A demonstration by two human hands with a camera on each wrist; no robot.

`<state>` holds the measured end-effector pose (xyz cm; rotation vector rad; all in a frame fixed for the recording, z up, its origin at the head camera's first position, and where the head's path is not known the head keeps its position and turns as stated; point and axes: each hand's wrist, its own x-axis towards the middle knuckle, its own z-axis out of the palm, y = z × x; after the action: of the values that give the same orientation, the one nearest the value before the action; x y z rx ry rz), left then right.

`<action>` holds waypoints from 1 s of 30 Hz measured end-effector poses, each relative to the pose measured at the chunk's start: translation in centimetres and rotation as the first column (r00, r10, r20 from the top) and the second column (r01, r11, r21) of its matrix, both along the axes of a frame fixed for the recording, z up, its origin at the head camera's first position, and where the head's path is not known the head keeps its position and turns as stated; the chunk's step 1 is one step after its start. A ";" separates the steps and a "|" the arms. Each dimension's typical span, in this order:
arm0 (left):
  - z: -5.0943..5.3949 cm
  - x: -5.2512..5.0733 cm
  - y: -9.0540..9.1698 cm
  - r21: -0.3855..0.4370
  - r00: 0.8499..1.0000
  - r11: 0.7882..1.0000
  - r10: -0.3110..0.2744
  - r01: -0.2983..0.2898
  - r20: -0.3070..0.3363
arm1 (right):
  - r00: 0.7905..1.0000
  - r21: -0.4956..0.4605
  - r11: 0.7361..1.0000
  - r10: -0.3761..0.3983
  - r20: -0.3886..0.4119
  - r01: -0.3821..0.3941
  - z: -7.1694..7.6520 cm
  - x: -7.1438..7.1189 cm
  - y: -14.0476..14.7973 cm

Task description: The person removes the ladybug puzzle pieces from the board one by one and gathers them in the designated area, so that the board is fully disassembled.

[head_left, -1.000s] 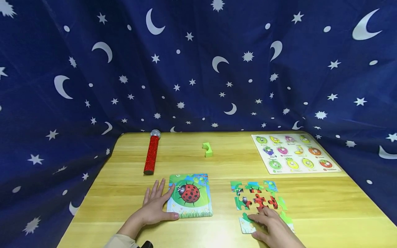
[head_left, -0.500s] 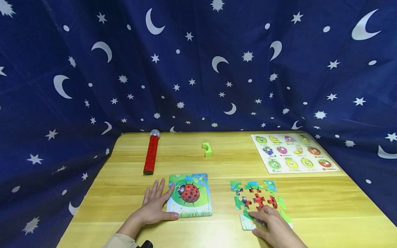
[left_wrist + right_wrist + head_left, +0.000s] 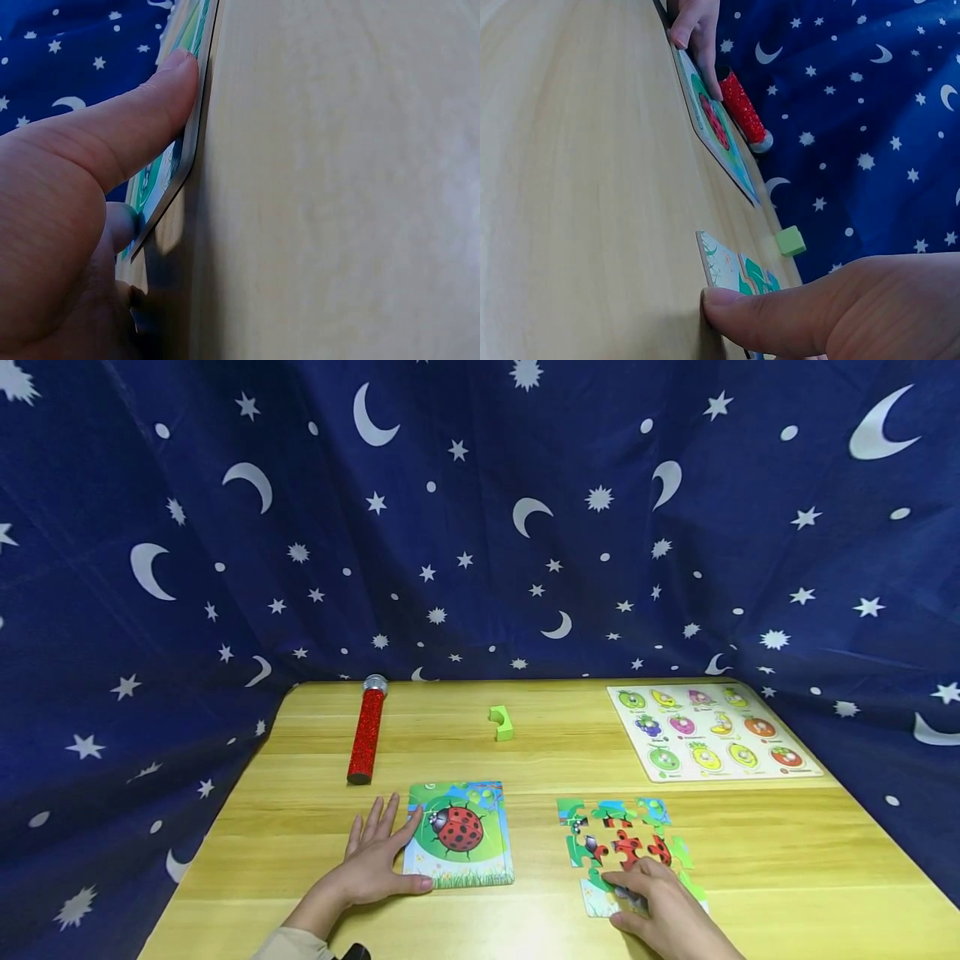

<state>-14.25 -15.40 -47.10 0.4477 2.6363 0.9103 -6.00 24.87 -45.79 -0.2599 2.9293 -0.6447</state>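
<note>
My left hand (image 3: 375, 860) lies with spread fingers at the left side of a square ladybug picture board (image 3: 459, 833). Its thumb and index finger touch the board's left part; the left wrist view shows the thumb (image 3: 161, 105) on the board's edge. To the right lie loose ladybug puzzle pieces (image 3: 626, 843), laid out in a square with gaps. My right hand (image 3: 663, 906) pinches a puzzle piece in the near row, mostly hidden under the fingers. Beside it sits the near-left corner piece (image 3: 596, 902). In the right wrist view, the right thumb (image 3: 780, 311) presses at the pieces' near edge.
A red glitter microphone (image 3: 367, 727) lies at the back left. Near the back middle stands a green arch block (image 3: 501, 723). A fruit peg board (image 3: 716, 731) occupies the back right of the wooden table (image 3: 525, 927). Behind hangs a blue star-and-moon cloth (image 3: 480, 527).
The near-left corner piece and the right hand's fingers have shifted slightly away from me, narrowing the gap to the row above. My left hand and the picture board have stayed still.
</note>
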 end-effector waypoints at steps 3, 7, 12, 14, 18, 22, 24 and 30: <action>0.1 0.0 0.0 -0.002 1.000 1.000 0.001 -0.001 -0.002 | 1.000 0.006 1.000 0.012 0.000 -0.012 0.0 0.0 0.1; 0.1 0.0 0.0 -0.002 1.000 1.000 0.000 0.000 0.000 | 1.000 -0.005 1.000 0.020 0.011 -0.020 0.0 0.0 0.3; 0.1 0.1 0.1 -0.001 1.000 1.000 0.001 -0.001 -0.003 | 0.999 -0.029 0.998 0.049 0.004 -0.049 0.0 0.2 0.5; 0.0 0.1 0.1 0.000 1.000 1.000 0.002 -0.002 -0.003 | 0.998 -0.033 0.998 0.060 -0.004 -0.060 0.0 0.3 0.6; 0.0 0.1 0.0 0.007 1.000 1.000 0.005 -0.005 -0.003 | 0.998 -0.022 0.998 0.056 -0.021 -0.057 0.0 0.4 0.6; -0.1 0.1 0.1 0.015 1.000 1.000 0.001 -0.001 -0.004 | 0.997 0.014 1.000 -0.015 -0.080 0.016 0.2 0.6 1.4; -0.1 0.1 0.1 0.012 1.000 1.000 -0.004 0.004 -0.005 | 0.993 0.022 0.997 -0.072 -0.091 0.074 0.3 0.8 2.1; -0.1 0.1 0.0 0.006 1.000 1.000 -0.004 0.004 -0.009 | 0.987 0.040 0.990 -0.132 -0.088 0.136 -0.1 1.3 3.6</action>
<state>-14.11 -15.37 -47.18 0.4590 2.6405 0.9180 -4.68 28.51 -45.90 -0.0886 3.0599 -0.5969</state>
